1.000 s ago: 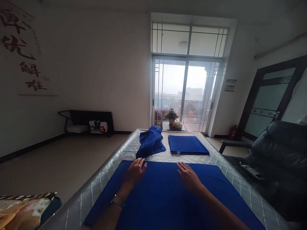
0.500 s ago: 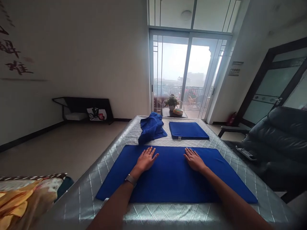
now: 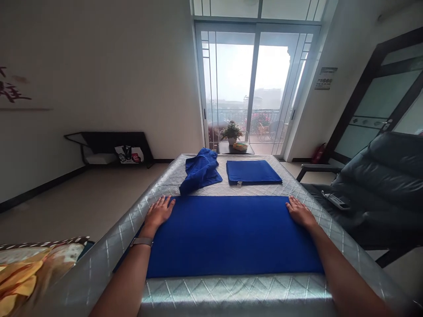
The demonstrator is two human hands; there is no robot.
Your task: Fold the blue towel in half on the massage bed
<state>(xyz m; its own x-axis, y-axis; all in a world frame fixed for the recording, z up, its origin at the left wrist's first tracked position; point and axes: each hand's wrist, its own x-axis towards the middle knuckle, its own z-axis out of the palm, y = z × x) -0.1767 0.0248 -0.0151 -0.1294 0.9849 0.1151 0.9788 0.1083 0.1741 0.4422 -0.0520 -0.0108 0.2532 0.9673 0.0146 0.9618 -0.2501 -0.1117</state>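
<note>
A blue cloth (image 3: pixel 228 237) lies spread flat, its long sides running left to right, on a bed-like surface with a silvery quilted cover (image 3: pixel 231 290). My left hand (image 3: pixel 160 211) rests palm down on the cloth's far left corner, fingers stretched out. On the far right corner, my right hand (image 3: pixel 300 211) lies flat in the same way. Both hands hold nothing. Beyond the spread cloth, a crumpled blue cloth (image 3: pixel 201 171) is heaped on the left. Beside it on the right sits a neatly folded stack of blue cloth (image 3: pixel 254 171) with a small white tag.
A dark padded armchair (image 3: pixel 383 193) stands close on the right with a remote-like device (image 3: pixel 335 200) on it. Yellow patterned fabric (image 3: pixel 20 277) is at the lower left. A potted plant (image 3: pixel 232 132) stands on a small table before glass doors. A black rack (image 3: pixel 115 147) stands by the left wall.
My hands have slid apart over the cloth, the left one leftward and the right one rightward, from nearer the middle to its far corners. The view has shifted slightly.
</note>
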